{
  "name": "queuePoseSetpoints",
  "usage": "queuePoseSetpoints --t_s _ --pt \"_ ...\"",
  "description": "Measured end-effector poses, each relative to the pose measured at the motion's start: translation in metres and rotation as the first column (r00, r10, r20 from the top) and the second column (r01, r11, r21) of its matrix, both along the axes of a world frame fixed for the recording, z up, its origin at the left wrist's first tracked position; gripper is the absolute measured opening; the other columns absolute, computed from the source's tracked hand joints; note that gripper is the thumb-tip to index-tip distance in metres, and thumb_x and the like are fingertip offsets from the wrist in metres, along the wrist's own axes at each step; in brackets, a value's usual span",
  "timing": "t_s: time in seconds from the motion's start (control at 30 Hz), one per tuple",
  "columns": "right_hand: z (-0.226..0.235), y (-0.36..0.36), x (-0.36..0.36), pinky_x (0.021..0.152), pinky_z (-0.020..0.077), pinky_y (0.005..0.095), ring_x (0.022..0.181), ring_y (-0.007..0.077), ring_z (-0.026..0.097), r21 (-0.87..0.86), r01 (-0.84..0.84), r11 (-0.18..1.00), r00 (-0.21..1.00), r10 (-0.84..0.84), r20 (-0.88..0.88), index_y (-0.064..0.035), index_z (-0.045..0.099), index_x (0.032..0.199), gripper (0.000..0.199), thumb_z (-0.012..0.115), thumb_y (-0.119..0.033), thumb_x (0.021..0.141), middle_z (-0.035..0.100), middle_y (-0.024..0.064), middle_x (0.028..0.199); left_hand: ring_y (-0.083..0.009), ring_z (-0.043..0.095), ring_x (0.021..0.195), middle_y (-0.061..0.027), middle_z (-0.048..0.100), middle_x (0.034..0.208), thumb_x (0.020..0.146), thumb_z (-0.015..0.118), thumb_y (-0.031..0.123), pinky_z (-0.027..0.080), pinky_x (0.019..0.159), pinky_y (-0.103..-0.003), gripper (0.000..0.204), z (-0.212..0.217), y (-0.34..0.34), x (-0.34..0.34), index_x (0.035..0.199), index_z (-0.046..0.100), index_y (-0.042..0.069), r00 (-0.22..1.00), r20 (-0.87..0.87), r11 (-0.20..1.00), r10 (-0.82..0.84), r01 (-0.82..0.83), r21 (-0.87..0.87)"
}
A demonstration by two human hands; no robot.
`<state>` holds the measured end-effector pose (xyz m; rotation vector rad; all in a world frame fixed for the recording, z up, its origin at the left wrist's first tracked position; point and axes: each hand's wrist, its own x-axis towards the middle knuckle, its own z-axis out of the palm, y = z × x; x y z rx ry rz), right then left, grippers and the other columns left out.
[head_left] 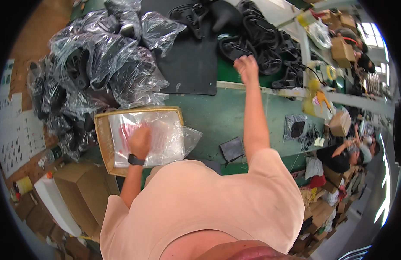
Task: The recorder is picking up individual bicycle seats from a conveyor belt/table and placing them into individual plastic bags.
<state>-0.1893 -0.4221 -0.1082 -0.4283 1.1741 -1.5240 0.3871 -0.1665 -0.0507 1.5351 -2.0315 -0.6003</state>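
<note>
My left hand [140,141], with a dark watch on the wrist, is over a stack of clear plastic bags [166,147] in a shallow cardboard box [104,138]. Motion smears its fingers, so I cannot tell whether it grips a bag. My right arm is stretched far across the green table. At its end, my right hand [246,68] is open, with bent fingers close to a black bicycle saddle [235,48]; whether they touch is unclear. More black saddles [257,28] are piled beyond it. Saddles in clear plastic [77,67] are heaped at the far left.
A black sheet [187,71] lies on the green table [209,112]. A dark flat pouch [231,150] lies near my body. Metal framing [347,102] runs along the right. An open cardboard carton [83,190] stands at the near left. Other people [339,156] are at the right.
</note>
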Motion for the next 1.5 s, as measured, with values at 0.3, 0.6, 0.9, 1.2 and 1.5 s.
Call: queuePoseSetpoints --t_s 0.3,0.6,0.9,1.2,1.5 --pt "-0.074 -0.142 -0.108 0.091 0.0686 0.0513 0.092 0.0413 0.076 0.265 -0.072 0.961 0.817 -0.095 0.569 0.0175 0.048 0.128 0.081 0.074 -0.053 0.099 0.069 0.0306 0.112 -0.0435 0.033 0.159 -0.0219 0.036 0.173 0.091 0.079 0.028 0.028 0.129 -0.057 0.084 -0.074 0.058 0.004 0.163 0.043 0.007 0.863 0.506 0.89 -0.004 -0.227 0.394" --pt "0.014 0.197 0.089 0.098 0.0611 0.0637 0.118 0.0485 0.066 0.29 0.097 0.952 0.921 -0.196 0.336 -0.0113 0.044 0.156 0.085 0.055 -0.076 0.102 0.054 0.0256 0.144 -0.0388 0.067 0.105 -0.014 0.072 0.113 0.09 0.077 0.011 0.056 0.091 -0.049 0.023 -0.052 0.041 0.003 0.112 0.07 0.005 0.956 0.177 0.971 0.233 -0.238 0.009" --pt "-0.007 0.449 0.206 0.064 0.0647 0.0424 0.081 0.0339 0.074 0.678 0.057 0.733 0.927 0.214 -0.308 -0.0027 0.043 0.153 0.092 0.095 -0.028 0.081 0.067 0.0221 0.122 -0.0389 0.072 0.094 -0.0136 0.075 0.102 0.093 0.08 0.034 0.058 0.085 -0.052 0.034 -0.088 0.101 -0.04 0.102 0.073 0.002 0.98 0.179 0.932 0.091 -0.147 0.33" --pt "0.072 0.495 0.139 0.063 0.0616 0.0332 0.077 0.0299 0.073 0.245 -0.335 0.91 0.881 0.21 0.425 -0.001 0.053 0.155 0.07 0.065 -0.049 0.106 0.067 0.0301 0.139 -0.0103 0.072 0.09 -0.0058 0.08 0.101 0.107 0.069 0.013 0.058 0.081 -0.027 0.022 0.045 0.101 -0.017 0.121 0.078 0.0 0.436 -0.719 0.735 0.542 0.168 0.656" --pt "0.18 0.472 0.264 0.088 0.0621 0.0457 0.103 0.035 0.074 -0.226 -0.61 0.759 0.665 0.646 0.375 0.0053 0.052 0.151 0.071 0.072 -0.037 0.097 0.07 0.0303 0.131 -0.0111 0.073 0.094 -0.0057 0.079 0.106 0.107 0.07 0.016 0.058 0.081 -0.028 0.021 0.107 0.136 -0.037 0.118 0.077 0.0 0.655 -0.723 0.849 0.222 0.234 0.473"
